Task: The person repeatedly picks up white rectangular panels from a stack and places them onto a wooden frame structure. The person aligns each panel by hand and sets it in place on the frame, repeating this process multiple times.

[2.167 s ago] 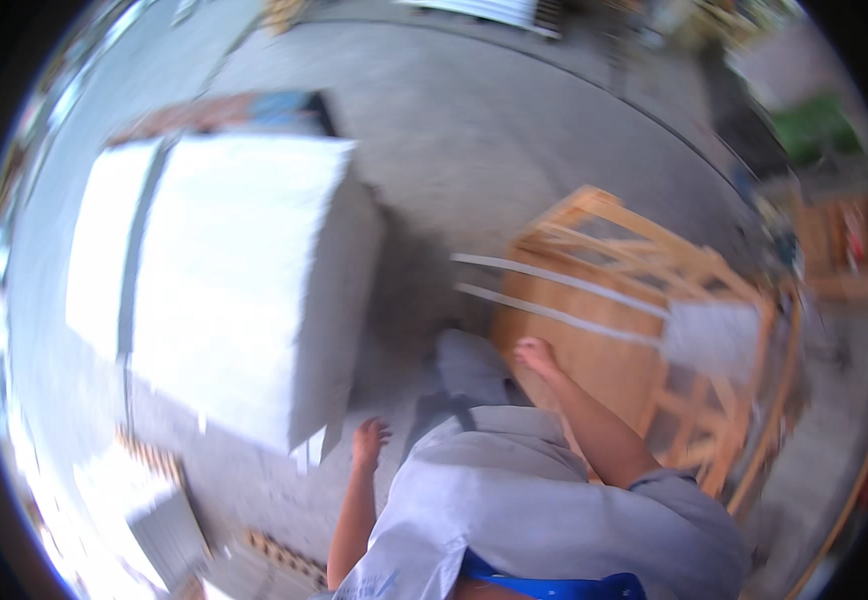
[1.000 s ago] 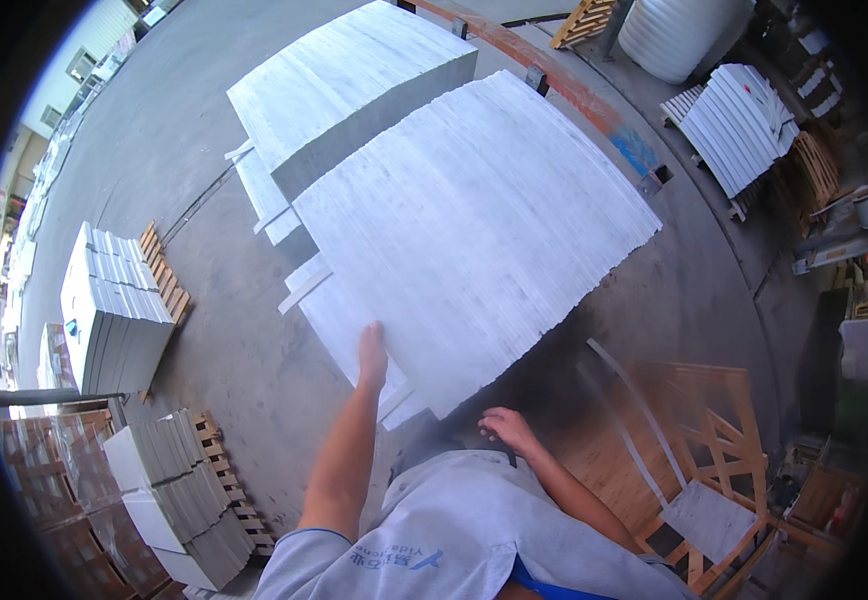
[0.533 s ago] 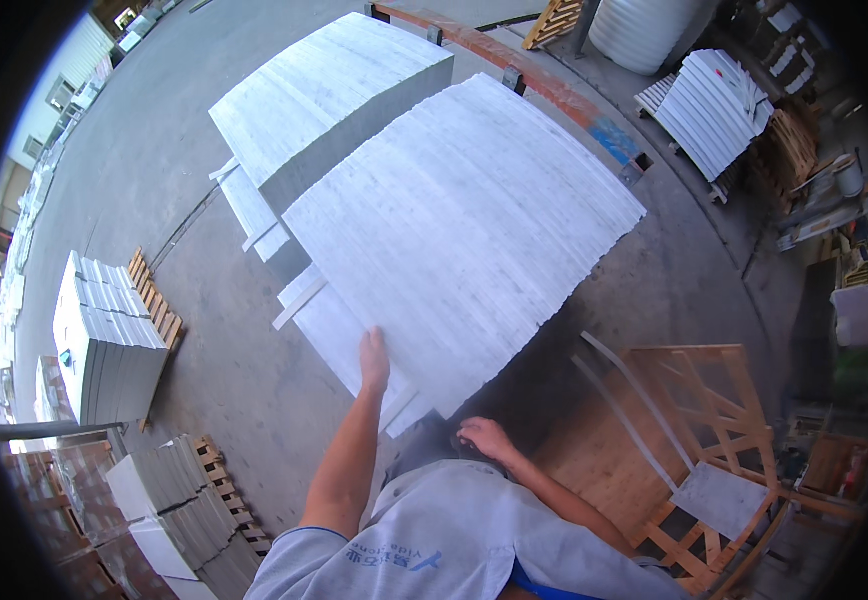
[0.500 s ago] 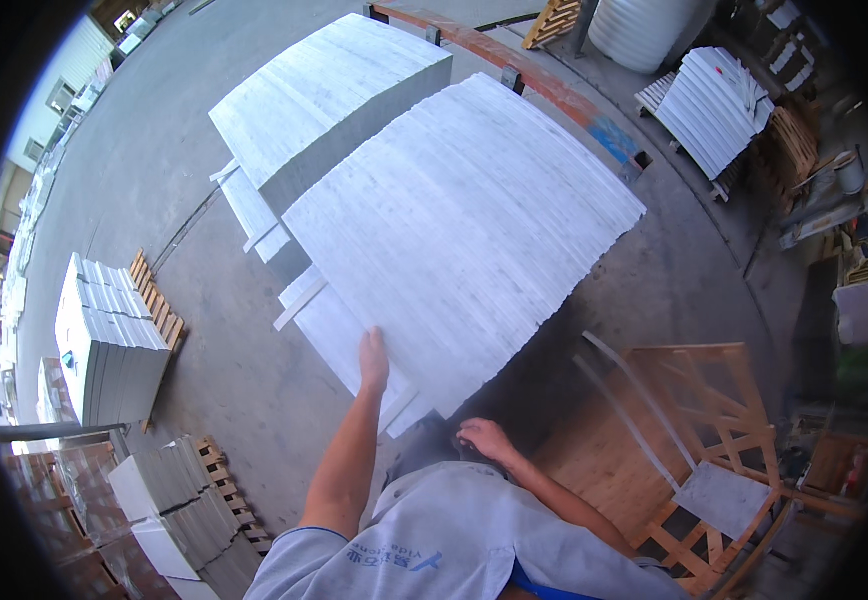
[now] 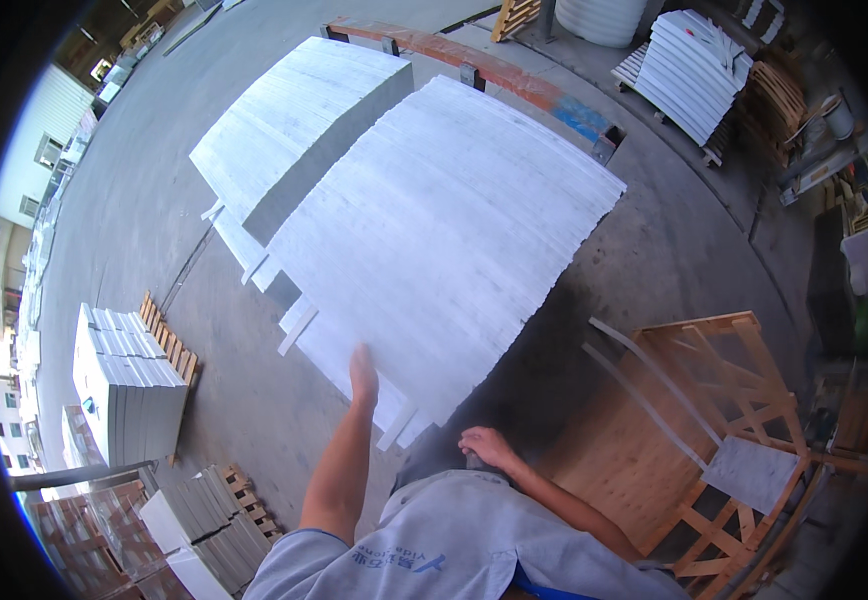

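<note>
Head view: pale slab stack [image 5: 444, 245] against left hand [image 5: 363, 376], grip unclear, just beyond loosely closed right hand [image 5: 487, 445].

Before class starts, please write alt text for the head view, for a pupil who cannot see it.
A person's left hand appears to touch the edge of a big stack of pale slabs; the right hand is loosely curled nearby. Another slab stack stands beyond, to the left, with a wooden crate to the right.
</note>
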Tool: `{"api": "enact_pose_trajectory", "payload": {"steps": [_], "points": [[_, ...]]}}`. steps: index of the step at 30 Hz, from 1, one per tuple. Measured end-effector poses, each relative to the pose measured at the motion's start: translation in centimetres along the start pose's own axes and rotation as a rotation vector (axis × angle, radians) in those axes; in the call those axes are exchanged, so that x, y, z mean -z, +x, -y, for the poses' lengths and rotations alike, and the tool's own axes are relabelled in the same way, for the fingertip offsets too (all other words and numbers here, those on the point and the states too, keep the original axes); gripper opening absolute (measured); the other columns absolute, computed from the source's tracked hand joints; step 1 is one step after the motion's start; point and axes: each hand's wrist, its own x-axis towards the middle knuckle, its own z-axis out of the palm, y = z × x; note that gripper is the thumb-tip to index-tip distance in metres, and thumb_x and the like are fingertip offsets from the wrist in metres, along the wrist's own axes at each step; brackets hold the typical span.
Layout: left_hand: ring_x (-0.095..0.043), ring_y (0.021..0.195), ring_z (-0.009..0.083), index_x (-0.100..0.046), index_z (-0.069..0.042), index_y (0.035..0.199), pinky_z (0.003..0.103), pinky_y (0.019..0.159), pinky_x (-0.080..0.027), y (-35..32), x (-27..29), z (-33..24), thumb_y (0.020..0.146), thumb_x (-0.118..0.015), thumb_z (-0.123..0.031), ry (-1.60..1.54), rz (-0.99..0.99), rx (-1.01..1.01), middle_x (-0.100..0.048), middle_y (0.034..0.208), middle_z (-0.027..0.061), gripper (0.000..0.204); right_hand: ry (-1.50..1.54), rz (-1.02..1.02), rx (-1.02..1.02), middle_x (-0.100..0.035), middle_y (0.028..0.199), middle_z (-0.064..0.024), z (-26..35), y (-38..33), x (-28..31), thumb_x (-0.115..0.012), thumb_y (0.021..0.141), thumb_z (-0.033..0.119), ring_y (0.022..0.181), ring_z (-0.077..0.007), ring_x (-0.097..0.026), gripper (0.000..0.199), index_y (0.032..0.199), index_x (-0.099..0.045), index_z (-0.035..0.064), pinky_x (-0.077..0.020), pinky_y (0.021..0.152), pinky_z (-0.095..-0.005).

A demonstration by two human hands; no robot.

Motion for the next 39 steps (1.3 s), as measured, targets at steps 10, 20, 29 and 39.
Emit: {"api": "enact_pose_trajectory", "payload": {"steps": [10, 20, 29, 39], "points": [[-0.05, 0.107, 0.0209, -0.051, 0.008, 0.121, 0.032, 0.097, -0.037, 0.0, -0.3, 1.5, 0.1, -0.036, -0.046, 0.075, -0.07, -0.065, -0.058, 0.114, 0.0137, 0.06, 0.117, 0.069, -0.148, -0.069, 0.092, -0.0093, 3.9, 1.7, -1.8, -0.061, 0.087, 0.023, 0.082, -0.0148, -0.066, 0.031, 0.1, -0.065, -0.0048, -0.0524, 0.068, -0.0258], [-0.05, 0.107, 0.0211, -0.051, 0.006, 0.12, 0.033, 0.097, -0.037, 0.0, 0.3, 2.1, 0.101, -0.034, -0.045, 0.099, -0.078, -0.014, -0.057, 0.114, 0.0142, 0.057, 0.031, 0.116, -0.144, -0.069, 0.088, -0.0105, 6.5, 1.1, -2.4, -0.061, 0.086, 0.033, 0.078, -0.0162, -0.064, 0.039, 0.094, -0.067, -0.0053, -0.052, 0.068, -0.0285], [-0.048, 0.119, 0.0306, -0.046, 0.007, 0.128, 0.037, 0.103, -0.035, -0.1, 2.0, 3.5, 0.101, -0.034, -0.042, 0.116, 0.009, -0.047, -0.053, 0.127, 0.0226, 0.057, 0.09, 0.074, -0.164, -0.068, 0.092, -0.0112, 6.8, 0.7, -3.7, -0.052, 0.093, 0.044, 0.079, -0.0159, -0.065, 0.051, 0.104, -0.064, -0.0042, -0.0518, 0.066, -0.0284], [-0.053, 0.098, 0.0206, -0.054, 0.006, 0.113, 0.034, 0.091, -0.041, -3.0, 5.3, 1.0, 0.102, -0.028, -0.045, 0.037, 0.015, -0.053, -0.059, 0.106, 0.0141, 0.057, 0.149, 0.031, -0.176, -0.067, 0.098, -0.0111, 5.7, 1.4, -5.0, -0.048, 0.095, 0.048, 0.083, -0.0166, -0.066, 0.055, 0.109, -0.061, -0.0031, -0.0533, 0.064, -0.0281]]}}
